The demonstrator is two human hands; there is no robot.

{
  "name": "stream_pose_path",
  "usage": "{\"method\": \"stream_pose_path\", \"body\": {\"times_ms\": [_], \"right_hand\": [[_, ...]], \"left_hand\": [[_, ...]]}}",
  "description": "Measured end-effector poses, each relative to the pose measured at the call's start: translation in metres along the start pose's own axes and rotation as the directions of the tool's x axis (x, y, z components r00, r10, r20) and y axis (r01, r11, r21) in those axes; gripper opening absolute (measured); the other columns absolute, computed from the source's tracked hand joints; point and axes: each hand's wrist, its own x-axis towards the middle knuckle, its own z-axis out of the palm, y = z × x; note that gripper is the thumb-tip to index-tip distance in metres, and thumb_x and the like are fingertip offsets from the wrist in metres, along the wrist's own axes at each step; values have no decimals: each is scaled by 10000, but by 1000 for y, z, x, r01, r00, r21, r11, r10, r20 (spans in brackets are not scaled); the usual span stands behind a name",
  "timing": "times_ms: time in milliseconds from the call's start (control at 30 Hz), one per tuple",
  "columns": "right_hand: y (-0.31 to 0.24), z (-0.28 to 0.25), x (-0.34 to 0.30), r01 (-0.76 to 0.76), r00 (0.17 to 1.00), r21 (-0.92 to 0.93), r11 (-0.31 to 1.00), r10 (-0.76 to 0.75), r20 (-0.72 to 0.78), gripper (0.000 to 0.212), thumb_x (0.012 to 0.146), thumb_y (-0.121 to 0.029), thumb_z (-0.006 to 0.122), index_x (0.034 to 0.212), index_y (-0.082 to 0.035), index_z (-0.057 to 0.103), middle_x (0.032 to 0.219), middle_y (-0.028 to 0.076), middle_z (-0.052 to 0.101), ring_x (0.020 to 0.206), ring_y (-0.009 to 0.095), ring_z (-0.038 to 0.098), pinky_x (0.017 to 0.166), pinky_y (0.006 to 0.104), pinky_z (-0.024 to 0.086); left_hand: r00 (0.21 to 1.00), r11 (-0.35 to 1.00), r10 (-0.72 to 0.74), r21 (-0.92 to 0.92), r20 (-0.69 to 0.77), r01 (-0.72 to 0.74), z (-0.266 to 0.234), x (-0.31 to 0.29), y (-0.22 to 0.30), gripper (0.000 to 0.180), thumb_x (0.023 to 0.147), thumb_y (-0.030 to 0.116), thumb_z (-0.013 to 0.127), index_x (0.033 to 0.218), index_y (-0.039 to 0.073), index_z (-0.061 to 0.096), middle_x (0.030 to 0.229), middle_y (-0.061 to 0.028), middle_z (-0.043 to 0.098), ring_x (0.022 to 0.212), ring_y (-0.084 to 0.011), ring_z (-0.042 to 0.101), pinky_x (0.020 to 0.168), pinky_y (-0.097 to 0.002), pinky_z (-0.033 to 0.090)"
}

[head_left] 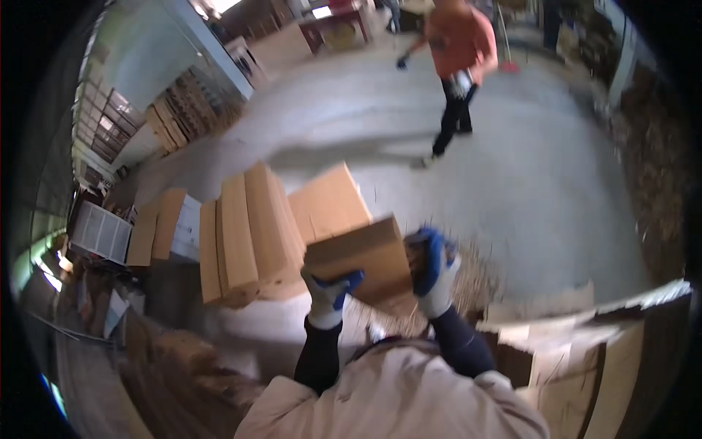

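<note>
I hold a thick brown block, by its look a stack of cardboard sheets (365, 256), tilted in front of my chest. My left hand (327, 293), in a white and blue glove, grips its near left corner with the thumb over the top face. At its right end my right hand (435, 271), gloved the same way, is closed with curled fingers against the edge; the fingertips are partly hidden. Just left of the block stand large brown bundles of cardboard (252, 227), and a flat brown sheet (333, 205) lies behind it.
Brown scraps (468, 282) litter the floor by my right hand. More cardboard (570, 366) is piled at the lower right. A person in an orange shirt (462, 44) walks on the grey floor ahead. A white crate (101, 233) and an upright cardboard piece (157, 227) stand at left.
</note>
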Motion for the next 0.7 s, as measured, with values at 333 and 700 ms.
{"method": "stream_pose_path", "body": {"times_ms": [333, 700], "right_hand": [[1, -64, 24, 417, 818, -553, 721, -32, 574, 1008, 700, -628, 771, 1416, 9, 458, 1498, 178, 421, 1431, 319, 334, 1171, 443, 262], [1, 1, 11, 448, 769, -348, 823, -157, 619, 404, 877, -153, 729, 1238, 7, 642, 999, 119, 716, 862, 194, 687, 801, 313, 547]], "left_hand": [[994, 991, 82, 110, -76, -73, -64, 13, 14, 730, 712, 66, 757, 1371, 106, 446, 1270, -147, 569, 1039, -312, 626, 906, -422, 555], [975, 1000, 27, 6, -220, -27, -88, -13, 11, 857, 649, 131, 795, 1413, 131, 405, 1288, -141, 536, 1073, -329, 597, 879, -467, 538]]}}
